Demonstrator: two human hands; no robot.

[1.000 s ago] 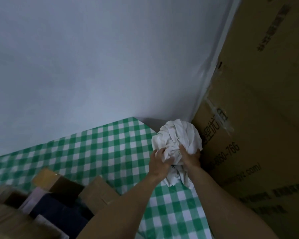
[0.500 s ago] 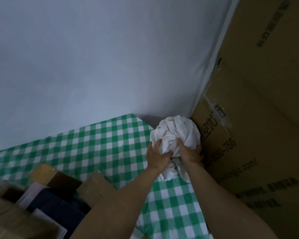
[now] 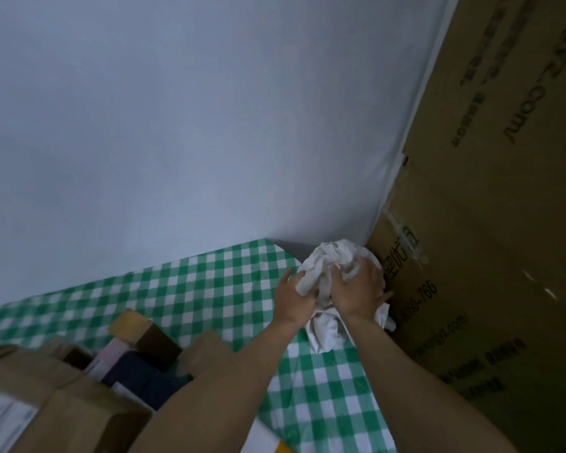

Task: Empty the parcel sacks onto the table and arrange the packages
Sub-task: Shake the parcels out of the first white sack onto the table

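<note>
- Cardboard carton [image 3: 487, 240], tall and printed, stood at the right by the table's far corner. The sack was pressed close against it, so a hard shove could, in my judgement, dent or shift it.
- Green-and-white checked table [image 3: 193, 289] ran back to a pale wall [image 3: 209, 125]. Its far corner lay just beside the sack, so a loose bundle might slip off behind.
- Packages [image 3: 138, 374], brown boxes and a dark blue one, lay heaped at the near left, well apart from the sack. The left arm [image 3: 226, 371] crossed just beside them and could knock one askew.
- White sack [image 3: 327, 259], crumpled into a ball, was at the table's far right corner. Cloth this soft would likely spring open if let go.
- Left hand [image 3: 294, 299] gripped the sack's left side, fingers curled into the folds. Right hand [image 3: 356, 289] clasped its top and right side, fingers curled over it.
- Hidden: the carton's top and right side ran out of view, and its print was only partly readable.
- Table's near edge and left end were cut off.
- Packages were cropped at the bottom left. One label was blurred and their number was unclear.
- Whether anything remained inside the sack could not be told.
- How deep either hand dug into the cloth could not be seen.
</note>
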